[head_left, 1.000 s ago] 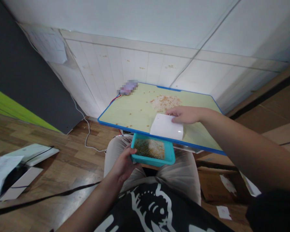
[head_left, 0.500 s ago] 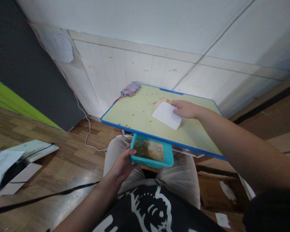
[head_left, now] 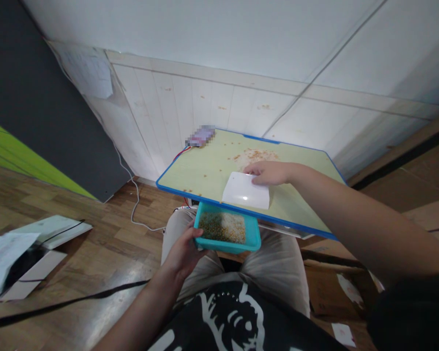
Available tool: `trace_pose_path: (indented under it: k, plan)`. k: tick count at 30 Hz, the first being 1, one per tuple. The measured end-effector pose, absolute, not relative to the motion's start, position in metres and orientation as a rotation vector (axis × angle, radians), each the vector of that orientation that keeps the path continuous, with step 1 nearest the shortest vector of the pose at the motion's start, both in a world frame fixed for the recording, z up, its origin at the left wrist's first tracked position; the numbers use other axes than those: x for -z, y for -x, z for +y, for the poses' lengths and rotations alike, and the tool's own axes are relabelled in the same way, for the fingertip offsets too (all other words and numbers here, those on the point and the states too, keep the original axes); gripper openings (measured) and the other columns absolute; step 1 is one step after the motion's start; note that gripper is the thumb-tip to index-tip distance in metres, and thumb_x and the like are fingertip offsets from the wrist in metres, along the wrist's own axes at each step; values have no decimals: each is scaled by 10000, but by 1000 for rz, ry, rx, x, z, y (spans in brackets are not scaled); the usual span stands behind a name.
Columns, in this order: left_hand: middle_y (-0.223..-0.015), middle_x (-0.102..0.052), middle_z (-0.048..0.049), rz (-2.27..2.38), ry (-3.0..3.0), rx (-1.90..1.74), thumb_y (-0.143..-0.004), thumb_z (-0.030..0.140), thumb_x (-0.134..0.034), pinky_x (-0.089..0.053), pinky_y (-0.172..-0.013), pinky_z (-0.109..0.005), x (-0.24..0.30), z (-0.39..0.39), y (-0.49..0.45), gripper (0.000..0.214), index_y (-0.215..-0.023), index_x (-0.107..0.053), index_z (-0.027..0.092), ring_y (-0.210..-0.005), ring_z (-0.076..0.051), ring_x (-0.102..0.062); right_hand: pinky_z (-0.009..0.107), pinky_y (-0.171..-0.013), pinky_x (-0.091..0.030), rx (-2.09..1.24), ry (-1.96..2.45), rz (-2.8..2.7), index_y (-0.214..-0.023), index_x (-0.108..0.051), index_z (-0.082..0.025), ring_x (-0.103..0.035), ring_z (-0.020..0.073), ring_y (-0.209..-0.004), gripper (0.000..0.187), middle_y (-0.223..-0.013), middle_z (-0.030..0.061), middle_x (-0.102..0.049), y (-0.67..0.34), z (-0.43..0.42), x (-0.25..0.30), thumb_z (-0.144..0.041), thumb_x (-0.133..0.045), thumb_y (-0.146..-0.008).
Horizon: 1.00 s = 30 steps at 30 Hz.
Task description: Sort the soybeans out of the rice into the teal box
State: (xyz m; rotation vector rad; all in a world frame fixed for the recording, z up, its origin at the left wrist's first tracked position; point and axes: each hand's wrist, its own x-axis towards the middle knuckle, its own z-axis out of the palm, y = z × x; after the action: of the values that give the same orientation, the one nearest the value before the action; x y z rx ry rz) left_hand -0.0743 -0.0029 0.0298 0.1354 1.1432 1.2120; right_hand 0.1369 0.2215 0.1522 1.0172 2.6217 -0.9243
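My left hand (head_left: 188, 247) grips the left end of a turquoise plastic tub (head_left: 254, 241), thumb over its rim. Inside lie mixed grains (head_left: 223, 227), greenish on the left, yellow and whitish on the right. The tub sits just below the front edge of a pale yellow tabletop (head_left: 300, 207) with a blue rim. My right hand (head_left: 265, 173) is closed on a sheet of white card (head_left: 246, 192), which bends and lies slanted near that front edge. Behind the card, a patch of small orange-brown bits (head_left: 258, 156) is scattered on the tabletop.
A blurred purple item (head_left: 202, 136) lies at the table's back left corner, beside a red cord. The white wall (head_left: 190, 102) stands close behind. A cardboard box (head_left: 329, 292) is low on the right; papers and a folder (head_left: 58, 231) lie on the floor at left.
My right hand has drawn the white card toward the table's front edge and slightly left, uncovering more of the scattered bits. My left hand still holds the tub in nearly the same place.
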Motion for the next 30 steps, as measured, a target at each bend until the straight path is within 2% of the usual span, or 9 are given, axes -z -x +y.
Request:
trace_pose_path:
  k: [6, 9, 14, 19, 23, 30]
  plan:
    - [-911, -743, -20, 1161, -133, -1218, -573, 276, -725, -488, -697, -324, -27, -4, 79, 427, -996, -671, 255, -791, -206, -629, 308, -769, -530, 874, -1002, 2674, -961, -653, -202, -681, 226, -914, 232, -996, 63, -750, -143, 209, -158, -142, -600, -744]
    - [-939, -748, -15, 1145, -115, -1249, -581, 262, -742, -496, -703, -324, -23, -6, 83, 435, -1010, -670, 254, -790, -199, -635, 316, -817, -532, 815, -1145, 2705, -1047, -673, -197, -688, 239, -960, 293, -1094, 84, -758, -142, 211, -164, -141, -606, -767]
    - [-963, -754, -28, 1155, -71, -1286, -612, 247, -741, -504, -696, -338, -19, -11, 94, 415, -1022, -675, 235, -781, -200, -635, 306, -936, -495, 406, -1478, 2772, -1219, -687, -143, -672, 258, -1131, 430, -1293, 149, -727, -127, 227, -168, -78, -557, -815]
    - [-982, -759, -25, 1135, -83, -1353, -663, 212, -755, -521, -704, -336, -18, -18, 112, 394, -1051, -694, 242, -790, -192, -643, 256, -789, -510, 316, -1703, 2588, -1303, -694, -125, -708, 244, -1079, 525, -1288, 156, -745, -103, 244, -163, -26, -543, -810]
    - [-984, -757, -26, 1153, -45, -1413, -690, 197, -736, -542, -715, -343, -20, -22, 125, 370, -1054, -687, 245, -786, -190, -656, 238, -779, -518, 293, -1690, 2546, -1283, -721, -131, -718, 243, -1089, 534, -1280, 150, -756, -87, 252, -160, -9, -552, -791]
    - [-951, -747, -23, 1160, 5, -1486, -691, 186, -749, -562, -722, -349, -13, -23, 147, 308, -988, -674, 220, -776, -188, -668, 247, -841, -518, 330, -1409, 2635, -1287, -712, -134, -693, 246, -1155, 529, -1341, 144, -734, -61, 260, -156, -28, -548, -795]
